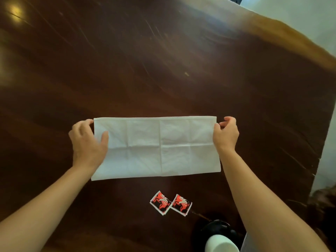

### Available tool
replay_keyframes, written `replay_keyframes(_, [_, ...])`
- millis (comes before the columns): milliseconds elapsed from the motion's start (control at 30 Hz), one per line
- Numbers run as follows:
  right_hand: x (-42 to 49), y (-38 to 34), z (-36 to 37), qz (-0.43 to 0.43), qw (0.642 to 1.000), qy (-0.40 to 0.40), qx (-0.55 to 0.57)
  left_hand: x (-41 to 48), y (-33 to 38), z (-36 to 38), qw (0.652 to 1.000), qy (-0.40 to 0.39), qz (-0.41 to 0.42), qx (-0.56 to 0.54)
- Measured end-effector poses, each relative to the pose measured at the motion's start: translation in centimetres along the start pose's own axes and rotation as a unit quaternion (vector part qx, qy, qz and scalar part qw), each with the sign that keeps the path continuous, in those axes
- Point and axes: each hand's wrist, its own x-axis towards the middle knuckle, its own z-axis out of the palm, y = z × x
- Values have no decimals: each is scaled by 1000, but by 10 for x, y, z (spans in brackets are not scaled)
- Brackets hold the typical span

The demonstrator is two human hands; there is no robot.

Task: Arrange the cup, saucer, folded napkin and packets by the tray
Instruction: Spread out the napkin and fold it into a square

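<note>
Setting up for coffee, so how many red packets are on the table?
2. One packet lies nearer me than the napkin, the second packet right beside it on its right. Others could be hidden under the napkin.

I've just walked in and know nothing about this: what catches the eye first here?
A white napkin lies spread on the dark table, the left hand and right hand holding its far corners. Nearer the person, two red packets lie side by side.

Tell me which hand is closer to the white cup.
Right. The right hand pinches the napkin's right end, directly beyond the white cup. The left hand holds the napkin's left end, far off to the cup's left.
</note>
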Motion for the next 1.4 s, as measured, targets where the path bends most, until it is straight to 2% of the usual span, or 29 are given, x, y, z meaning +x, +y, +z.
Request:
replay_keyframes(67, [-21,-13,8,-123,988,17,-89,-16,3,4,991,1,122,50])
replay_keyframes(133, [-60,-25,25,-267,952,-55,-140,-34,9,14,972,-59,207,97])
replay_keyframes(200, [-103,-32,50,-340,908,-163,-184,-50,16,29,951,-134,243,138])
replay_keyframes(300, [-152,-37,95,-401,841,-267,-247,-50,15,48,942,-167,239,163])
replay_keyframes(400, [-168,-35,127,-429,820,-266,-271,-41,-4,59,938,-150,248,190])
replay_keyframes(533, [-148,-4,132,-466,788,-199,-350,-40,-24,69,935,-92,269,212])
replay_keyframes(667, [-107,41,97,-415,828,-134,-352,-41,-27,70,943,-59,241,223])
replay_keyframes(833, [-54,87,41,-345,847,-97,-393,-52,-45,60,937,-75,253,229])
replay_keyframes(900, [-50,90,37,-345,843,-95,-402,-56,-49,57,936,-74,257,229])
replay_keyframes(1033, [-50,89,40,-316,866,-70,-382,-55,-46,57,936,-68,260,226])
replay_keyframes(1133, [-52,90,40,-307,868,-65,-386,-57,-48,58,937,-69,256,229])
replay_keyframes(1300, [-51,77,36,-280,880,-100,-370,-54,-44,58,937,-78,245,238])
replay_keyframes(1333, [-52,72,34,-270,887,-106,-358,-54,-43,58,936,-79,243,241])
replay_keyframes(1400, [-58,63,30,-199,926,-80,-311,-54,-42,56,935,-86,237,250])
